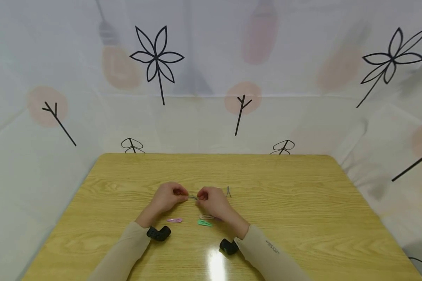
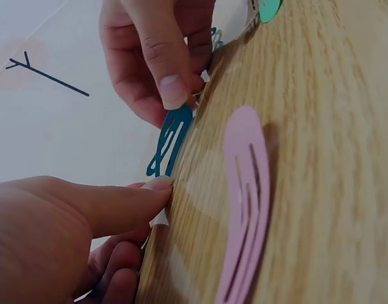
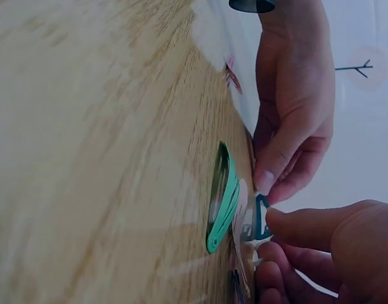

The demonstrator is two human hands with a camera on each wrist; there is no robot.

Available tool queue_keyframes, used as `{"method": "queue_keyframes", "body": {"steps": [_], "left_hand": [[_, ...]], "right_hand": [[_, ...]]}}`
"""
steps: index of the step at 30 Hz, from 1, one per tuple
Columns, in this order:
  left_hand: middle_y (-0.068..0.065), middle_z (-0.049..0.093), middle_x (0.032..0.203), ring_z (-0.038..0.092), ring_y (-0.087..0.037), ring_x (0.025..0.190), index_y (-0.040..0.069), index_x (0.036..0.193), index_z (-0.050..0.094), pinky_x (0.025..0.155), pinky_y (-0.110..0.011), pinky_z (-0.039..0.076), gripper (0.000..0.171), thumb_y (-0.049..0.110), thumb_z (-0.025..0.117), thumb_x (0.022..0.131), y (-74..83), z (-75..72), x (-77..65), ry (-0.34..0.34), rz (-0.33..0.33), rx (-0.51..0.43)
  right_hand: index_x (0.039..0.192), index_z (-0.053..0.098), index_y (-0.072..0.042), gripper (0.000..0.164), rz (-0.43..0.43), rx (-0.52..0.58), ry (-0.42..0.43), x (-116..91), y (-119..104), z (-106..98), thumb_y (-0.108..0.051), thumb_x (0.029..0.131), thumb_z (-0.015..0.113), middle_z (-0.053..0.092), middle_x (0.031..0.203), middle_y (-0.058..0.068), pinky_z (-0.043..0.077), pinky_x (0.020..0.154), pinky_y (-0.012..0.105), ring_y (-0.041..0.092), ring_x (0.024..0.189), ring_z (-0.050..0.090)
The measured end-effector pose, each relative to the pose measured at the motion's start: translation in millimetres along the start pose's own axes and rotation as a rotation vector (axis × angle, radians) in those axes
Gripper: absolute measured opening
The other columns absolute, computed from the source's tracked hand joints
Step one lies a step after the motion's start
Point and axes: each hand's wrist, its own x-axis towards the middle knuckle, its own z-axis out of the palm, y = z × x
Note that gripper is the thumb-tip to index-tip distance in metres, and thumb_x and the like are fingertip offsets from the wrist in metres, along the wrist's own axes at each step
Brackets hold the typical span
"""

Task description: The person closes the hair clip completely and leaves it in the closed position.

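A teal snap hair clip [image 2: 177, 130] is held between both hands, just above the table. In the left wrist view, its inner tongue stands apart from the frame. My left hand [image 1: 166, 197] pinches one end between thumb and fingers. The other end, which is rounded, is pinched by my right hand [image 1: 215, 200]. A pink hair clip [image 2: 243, 183] lies near the left hand. Below the right hand are a green hair clip [image 3: 229, 206] and a pale beige one [image 1: 205, 217], with another clip partly hidden by that hand.
A thin dark clip [image 1: 228, 192] lies on the wood-grain table [image 1: 288, 203] just beyond the right hand. Black wrist cameras [image 1: 159, 233] sit at both sleeves. A patterned white cloth [image 1: 204, 125] hangs behind the table and at its sides.
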Motion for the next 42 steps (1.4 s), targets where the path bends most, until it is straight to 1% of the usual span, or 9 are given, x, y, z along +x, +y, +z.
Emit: {"method": "queue_keyframes", "body": {"steps": [4,9,14,18,22,28,32,37,42], "left_hand": [[0.009,0.066,0.085,0.058,-0.008,0.075,0.022,0.082,0.076,0.071,-0.033,0.049,0.007,0.019,0.082,0.084,4.0,0.6,1.0,-0.002,0.0,0.061],[0.01,0.064,0.083,0.057,-0.008,0.073,0.024,0.08,0.075,0.07,-0.033,0.048,0.009,0.02,0.081,0.085,5.3,0.7,1.4,-0.004,-0.023,0.083],[0.009,0.062,0.083,0.056,-0.009,0.073,0.023,0.08,0.074,0.069,-0.033,0.046,0.009,0.02,0.081,0.085,7.5,0.2,0.6,-0.012,-0.022,0.099],[0.008,0.06,0.08,0.054,-0.011,0.07,0.023,0.081,0.073,0.067,-0.033,0.045,0.009,0.021,0.08,0.087,8.5,-0.8,1.0,-0.024,-0.03,0.079],[0.007,0.061,0.08,0.055,-0.011,0.071,0.021,0.088,0.073,0.068,-0.033,0.046,0.006,0.022,0.078,0.088,9.3,-2.4,1.8,-0.042,-0.025,0.037],[0.006,0.068,0.094,0.061,-0.011,0.084,0.015,0.105,0.074,0.078,-0.036,0.051,0.013,0.018,0.073,0.092,14.3,-4.2,-0.2,-0.085,0.006,-0.004],[0.005,0.068,0.1,0.062,-0.013,0.09,0.013,0.111,0.073,0.082,-0.038,0.051,0.016,0.015,0.07,0.095,16.5,-3.7,-2.6,-0.115,0.026,0.007],[0.003,0.067,0.105,0.062,-0.014,0.094,0.014,0.113,0.072,0.084,-0.04,0.05,0.016,0.016,0.066,0.098,16.9,-3.3,-4.3,-0.132,0.062,0.022],[0.004,0.066,0.102,0.061,-0.013,0.09,0.015,0.108,0.07,0.081,-0.039,0.05,0.012,0.018,0.064,0.099,21.8,-3.9,-6.1,-0.142,0.075,0.002]], "right_hand": [[0.094,0.071,-0.006,0.009,-0.014,-0.015,0.017,0,-1,0,-0.009,0.087,0.076,0.065,0.081,-0.003,0.05,0.067,0.027,0.009,0.074,0.059],[0.09,0.072,-0.008,0.004,-0.013,-0.034,0.021,1,-1,1,-0.009,0.088,0.075,0.063,0.076,-0.005,0.048,0.064,0.026,0.008,0.069,0.057],[0.087,0.072,-0.009,0.004,-0.011,-0.06,0.034,1,-1,2,-0.01,0.089,0.075,0.061,0.073,-0.007,0.046,0.061,0.026,0.007,0.065,0.054],[0.087,0.072,-0.009,0.004,-0.013,-0.063,0.046,1,-3,1,-0.011,0.09,0.073,0.061,0.073,-0.006,0.046,0.061,0.027,0.008,0.065,0.053],[0.087,0.072,-0.009,0.005,-0.007,-0.062,0.055,0,-3,0,-0.01,0.091,0.072,0.062,0.075,-0.006,0.046,0.062,0.027,0.008,0.067,0.053],[0.087,0.072,-0.009,0.004,-0.018,-0.062,0.079,-1,-3,-1,-0.01,0.092,0.072,0.064,0.078,-0.005,0.046,0.063,0.027,0.009,0.068,0.053],[0.088,0.073,-0.009,0.004,-0.036,-0.064,0.098,-3,-3,-2,-0.009,0.092,0.072,0.066,0.08,-0.004,0.046,0.062,0.027,0.009,0.069,0.054],[0.09,0.074,-0.01,0.006,-0.051,-0.058,0.117,-5,-3,-5,-0.008,0.093,0.07,0.067,0.084,-0.003,0.047,0.065,0.028,0.009,0.072,0.055],[0.092,0.074,-0.009,0.005,-0.064,-0.041,0.135,-8,-3,-8,-0.008,0.094,0.07,0.068,0.086,-0.003,0.049,0.067,0.028,0.009,0.073,0.057]]}}
